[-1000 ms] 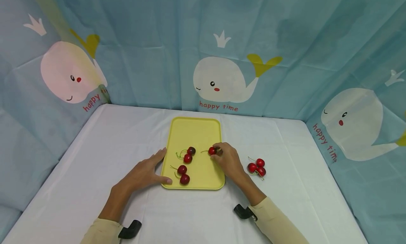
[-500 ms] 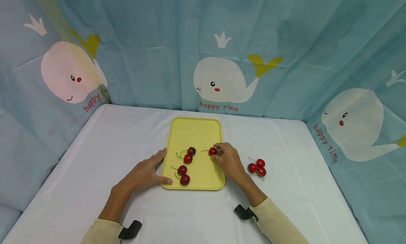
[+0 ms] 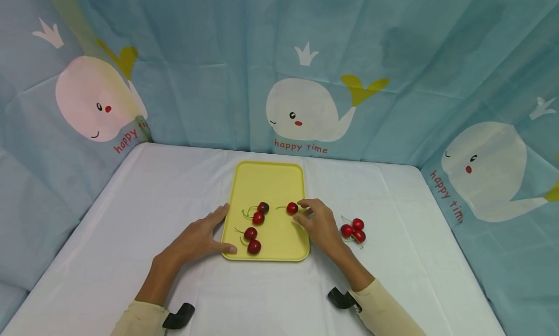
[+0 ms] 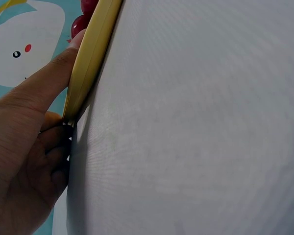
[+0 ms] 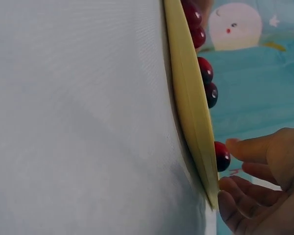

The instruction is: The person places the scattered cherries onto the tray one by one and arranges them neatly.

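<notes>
My left hand [image 3: 195,238] lies at the near left corner of a yellow tray [image 3: 271,181], its fingertips touching the left edge. In the left wrist view the thumb [image 4: 61,66] reaches over the rim, close to a cherry [image 4: 80,25]. Over the tray's right side is my right hand [image 3: 320,225], thumb and index finger apart. Just left of these fingertips a single red cherry [image 3: 291,208] lies on the tray, its stem pointing left. Two pairs of cherries sit nearer the left hand: an upper pair [image 3: 258,217] and a lower pair [image 3: 254,247].
Three more cherries [image 3: 347,231] lie together on the white tablecloth [image 3: 393,268], right of the tray. Behind the table hangs a blue curtain [image 3: 218,93] with whale prints. Black wrist-worn pieces [image 3: 179,316] stick out at both sleeves.
My right hand has let go of the single cherry and drawn slightly right, its thumb and index finger now off it. The cherry stays on the tray. My left hand has not moved.
</notes>
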`<state>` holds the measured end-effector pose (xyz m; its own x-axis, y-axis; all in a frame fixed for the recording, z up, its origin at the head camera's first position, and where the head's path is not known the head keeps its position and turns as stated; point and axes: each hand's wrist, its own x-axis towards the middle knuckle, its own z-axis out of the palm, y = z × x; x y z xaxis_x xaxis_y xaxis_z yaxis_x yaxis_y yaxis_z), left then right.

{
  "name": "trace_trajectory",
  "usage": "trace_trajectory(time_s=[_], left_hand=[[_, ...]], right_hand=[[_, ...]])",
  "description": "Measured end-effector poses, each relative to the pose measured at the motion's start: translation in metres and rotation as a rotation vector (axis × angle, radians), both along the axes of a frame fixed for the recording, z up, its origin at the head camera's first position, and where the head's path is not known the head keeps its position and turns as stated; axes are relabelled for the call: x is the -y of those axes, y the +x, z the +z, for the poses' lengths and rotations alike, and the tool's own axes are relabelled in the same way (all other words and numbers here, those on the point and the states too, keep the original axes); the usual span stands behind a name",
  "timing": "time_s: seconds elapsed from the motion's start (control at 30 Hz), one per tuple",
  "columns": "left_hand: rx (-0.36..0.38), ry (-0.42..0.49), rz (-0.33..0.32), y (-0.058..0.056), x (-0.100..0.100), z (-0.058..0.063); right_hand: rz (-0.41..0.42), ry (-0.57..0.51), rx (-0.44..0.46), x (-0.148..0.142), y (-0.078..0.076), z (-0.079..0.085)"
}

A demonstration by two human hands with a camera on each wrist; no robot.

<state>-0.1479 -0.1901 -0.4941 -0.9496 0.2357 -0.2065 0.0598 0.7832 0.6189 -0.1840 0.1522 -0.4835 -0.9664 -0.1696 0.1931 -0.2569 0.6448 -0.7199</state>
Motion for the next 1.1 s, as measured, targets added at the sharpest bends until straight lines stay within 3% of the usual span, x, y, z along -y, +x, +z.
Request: trace_trajectory(time_s=[1.1], left_hand=[[0.003,-0.007,0.001,-0.001,-0.001,-0.001]], right_hand=[[-0.089,-0.069,-0.043,-0.047,0.031,0.015]])
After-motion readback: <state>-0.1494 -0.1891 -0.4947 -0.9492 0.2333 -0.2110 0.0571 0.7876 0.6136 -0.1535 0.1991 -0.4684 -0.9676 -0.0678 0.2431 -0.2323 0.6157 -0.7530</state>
